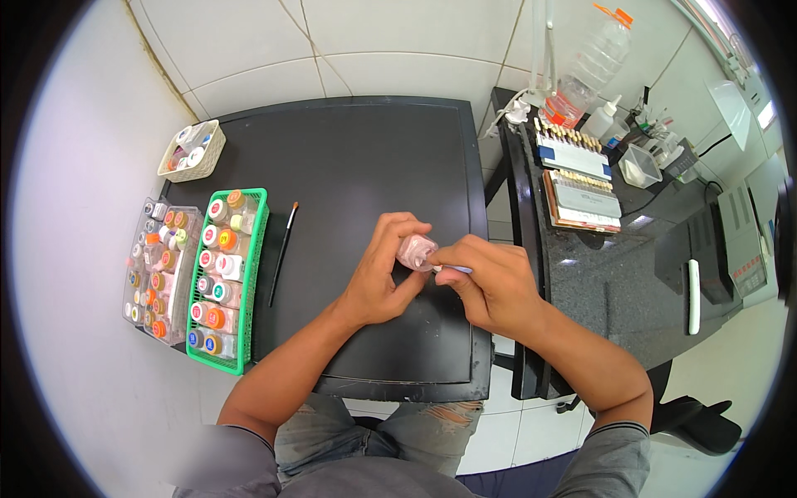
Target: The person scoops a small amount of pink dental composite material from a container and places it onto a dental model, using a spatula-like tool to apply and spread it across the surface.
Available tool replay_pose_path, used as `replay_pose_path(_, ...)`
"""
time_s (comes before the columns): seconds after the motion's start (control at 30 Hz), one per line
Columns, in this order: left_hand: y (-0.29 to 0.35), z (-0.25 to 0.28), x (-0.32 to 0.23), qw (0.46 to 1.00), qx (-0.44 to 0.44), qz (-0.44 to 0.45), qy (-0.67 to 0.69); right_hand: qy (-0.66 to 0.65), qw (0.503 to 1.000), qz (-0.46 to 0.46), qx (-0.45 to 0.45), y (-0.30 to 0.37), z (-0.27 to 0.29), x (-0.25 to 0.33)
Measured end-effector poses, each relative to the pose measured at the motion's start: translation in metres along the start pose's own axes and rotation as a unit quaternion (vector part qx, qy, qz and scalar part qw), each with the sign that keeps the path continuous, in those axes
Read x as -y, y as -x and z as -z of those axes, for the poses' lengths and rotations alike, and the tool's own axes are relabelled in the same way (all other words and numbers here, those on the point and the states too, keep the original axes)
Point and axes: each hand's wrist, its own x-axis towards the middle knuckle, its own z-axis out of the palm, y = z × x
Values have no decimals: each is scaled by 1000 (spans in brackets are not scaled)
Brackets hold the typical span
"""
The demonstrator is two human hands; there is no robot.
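Clear bin (191, 214): at far left; filled with small capped bottles.
Cream basket (206, 162): at the table's far left corner; holds small containers.
Green basket (256, 249): right of the clear bin; jars in rows, caps mainly orange, red, white and green.
Brush (285, 249): lying beside the green basket on the black table (365, 158), bristles toward the far edge.
Left hand (378, 278): fingers and thumb closed around the jar.
Jar (417, 251): small, clear, pink contents; held above the table's right half, tilted or upright cannot be determined.
Slim tool (458, 269): pale lavender handle; front end near the jar.
Right hand (494, 278): fingertips pinched together on the slim tool.
Dark counter (614, 282): right of the table; carries two sets of tooth-coloured tabs (573, 154) and a large clear bottle (594, 62).
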Motion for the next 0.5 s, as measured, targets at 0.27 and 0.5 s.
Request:
replay_pose_path(0.27,8,-9,22,998,-38,45,37,3,999,46,22,0,-2,1)
replay_pose_path(0.5,8,-12,17,989,-42,87,115,16,998,52,19,-2,-2,2)
